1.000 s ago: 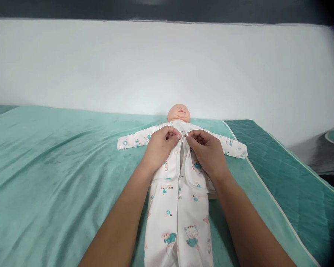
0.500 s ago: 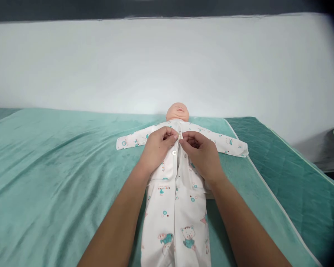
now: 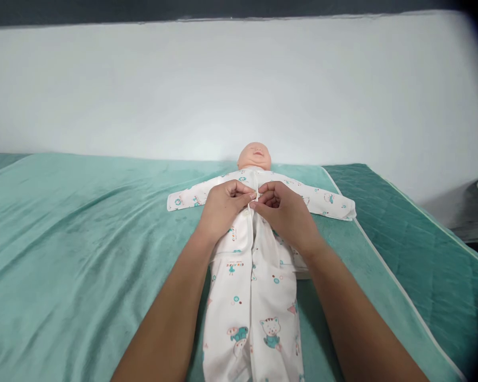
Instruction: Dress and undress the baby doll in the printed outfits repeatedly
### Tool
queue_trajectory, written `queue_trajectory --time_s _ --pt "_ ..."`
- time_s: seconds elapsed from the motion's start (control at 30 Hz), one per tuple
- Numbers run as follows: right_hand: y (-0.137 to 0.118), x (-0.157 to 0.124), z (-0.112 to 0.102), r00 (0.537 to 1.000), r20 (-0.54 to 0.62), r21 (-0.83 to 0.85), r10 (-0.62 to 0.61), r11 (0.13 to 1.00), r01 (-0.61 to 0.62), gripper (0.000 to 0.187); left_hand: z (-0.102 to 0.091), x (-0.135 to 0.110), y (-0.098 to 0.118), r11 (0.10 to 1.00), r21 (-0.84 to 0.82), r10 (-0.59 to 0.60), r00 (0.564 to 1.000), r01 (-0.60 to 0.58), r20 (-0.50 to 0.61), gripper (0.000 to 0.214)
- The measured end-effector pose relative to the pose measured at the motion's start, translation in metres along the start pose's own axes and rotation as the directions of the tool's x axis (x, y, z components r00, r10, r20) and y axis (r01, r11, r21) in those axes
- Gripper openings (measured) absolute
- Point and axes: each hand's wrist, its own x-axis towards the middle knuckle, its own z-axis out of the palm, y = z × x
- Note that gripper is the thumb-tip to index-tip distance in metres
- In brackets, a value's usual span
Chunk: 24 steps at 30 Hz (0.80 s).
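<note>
Blanket [image 3: 83, 239], pale green and creased, fills the left side and runs beneath the doll [image 3: 255, 156]. One printed sleeve [image 3: 187, 199] stretches out leftward over it. Next, the left hand [image 3: 225, 209] pinches the front edge of the white shirt [image 3: 239, 236], thumb against forefinger. The doll lies mid-blanket on its back, long axis running away from the wearer, head toward the wall [image 3: 143, 90], trousers [image 3: 231, 313] toward the near edge. Close beside, the right hand [image 3: 284, 212] pinches the same opening with narrowed fingers. The other sleeve [image 3: 334, 204] reaches rightward, near a darker quilted mat [image 3: 414, 233].
</note>
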Motion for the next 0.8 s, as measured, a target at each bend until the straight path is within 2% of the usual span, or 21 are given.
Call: queue_trajectory --time_s 0.23,0.47,0.8 --pt "0.0004 -0.0002 0.0002 1.000 -0.006 -0.030 -0.018 0.999 0.017 0.023 -0.0021 -0.0042 0.0027 1.000 -0.003 0.020 0.999 -0.020 0.045 0.027" --pt "-0.0030 -0.0024 0.0028 0.999 -0.009 -0.049 -0.034 0.998 0.033 0.021 0.0031 -0.0025 0.0028 1.000 0.020 -0.018 0.999 0.019 -0.035 0.018" --pt "-0.0077 -0.0072 0.0062 0.999 0.014 -0.125 -0.043 0.991 0.045 0.030 0.0005 -0.0003 -0.0034 0.969 -0.240 -0.063 0.998 0.063 0.008 0.024"
